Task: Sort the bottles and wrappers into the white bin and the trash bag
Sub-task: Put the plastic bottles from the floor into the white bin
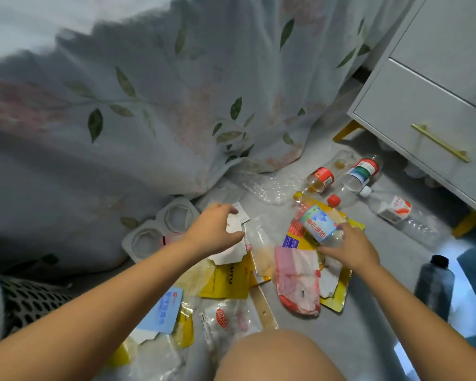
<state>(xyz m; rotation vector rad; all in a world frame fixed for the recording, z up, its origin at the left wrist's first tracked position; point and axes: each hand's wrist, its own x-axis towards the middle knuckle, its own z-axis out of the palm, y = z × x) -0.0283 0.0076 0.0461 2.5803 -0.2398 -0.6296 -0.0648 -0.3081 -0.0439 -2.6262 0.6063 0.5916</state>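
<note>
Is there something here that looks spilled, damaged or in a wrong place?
Yes. Wrappers and torn white cardboard lie scattered on the floor, overlapping. Near the cabinet, the red-label bottle lies on its side, yellowish liquid inside. No puddle is visible.

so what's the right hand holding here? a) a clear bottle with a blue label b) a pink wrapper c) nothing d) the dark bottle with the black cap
a: the right hand grips the clear bottle with a blue label above the wrappers.
</note>
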